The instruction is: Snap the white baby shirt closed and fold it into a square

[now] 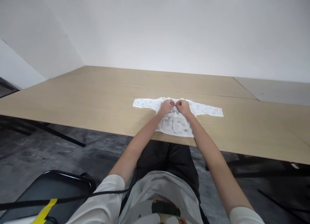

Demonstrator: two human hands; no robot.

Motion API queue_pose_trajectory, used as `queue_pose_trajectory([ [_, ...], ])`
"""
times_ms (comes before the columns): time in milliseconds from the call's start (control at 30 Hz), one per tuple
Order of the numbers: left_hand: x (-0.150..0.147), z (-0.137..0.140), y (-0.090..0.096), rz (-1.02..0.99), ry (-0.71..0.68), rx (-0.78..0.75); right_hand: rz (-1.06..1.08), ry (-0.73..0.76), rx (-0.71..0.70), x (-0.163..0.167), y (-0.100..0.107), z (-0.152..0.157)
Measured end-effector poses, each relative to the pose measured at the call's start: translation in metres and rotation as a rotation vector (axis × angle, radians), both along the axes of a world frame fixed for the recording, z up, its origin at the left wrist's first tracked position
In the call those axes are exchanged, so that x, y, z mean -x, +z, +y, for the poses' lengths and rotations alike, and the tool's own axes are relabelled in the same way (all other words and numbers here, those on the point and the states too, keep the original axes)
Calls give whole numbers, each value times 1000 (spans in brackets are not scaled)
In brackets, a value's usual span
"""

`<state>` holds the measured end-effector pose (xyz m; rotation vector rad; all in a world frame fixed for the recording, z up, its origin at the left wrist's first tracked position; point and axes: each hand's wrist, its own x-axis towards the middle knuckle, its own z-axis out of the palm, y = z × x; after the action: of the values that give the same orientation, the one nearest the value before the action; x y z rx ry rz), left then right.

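Observation:
A small white baby shirt point(176, 122) with a faint printed pattern lies flat near the front edge of a light wooden table point(97, 98), its sleeves spread left and right. My left hand point(166, 106) and my right hand point(183, 107) meet at the shirt's front opening near the collar. Both have their fingertips pinched on the fabric there, almost touching each other. The lower hem lies close to the table's edge.
White partition walls point(169, 33) stand behind and to the left of the table. A black chair point(48, 191) with a cable and yellow tape sits at lower left. Black table legs point(55, 133) cross the grey floor beneath.

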<state>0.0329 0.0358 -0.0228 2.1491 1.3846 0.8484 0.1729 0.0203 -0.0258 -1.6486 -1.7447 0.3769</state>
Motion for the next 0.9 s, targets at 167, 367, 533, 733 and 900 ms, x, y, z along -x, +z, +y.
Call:
queue_pose_trajectory([
  [167, -2, 1, 0, 95, 41, -42, 24, -75, 16, 2, 4, -2],
  [367, -3, 3, -1, 88, 34, -34, 284, -141, 91, 4, 5, 0],
  [533, -3, 5, -4, 82, -4, -61, 632, -117, 209, 6, 8, 0],
  [733, 0, 3, -2, 70, -94, -78, 755, -71, 217, 1, 9, 3],
  [900, 8, -13, 7, 105, -100, -20, 765, -148, 169, -6, 7, 7],
])
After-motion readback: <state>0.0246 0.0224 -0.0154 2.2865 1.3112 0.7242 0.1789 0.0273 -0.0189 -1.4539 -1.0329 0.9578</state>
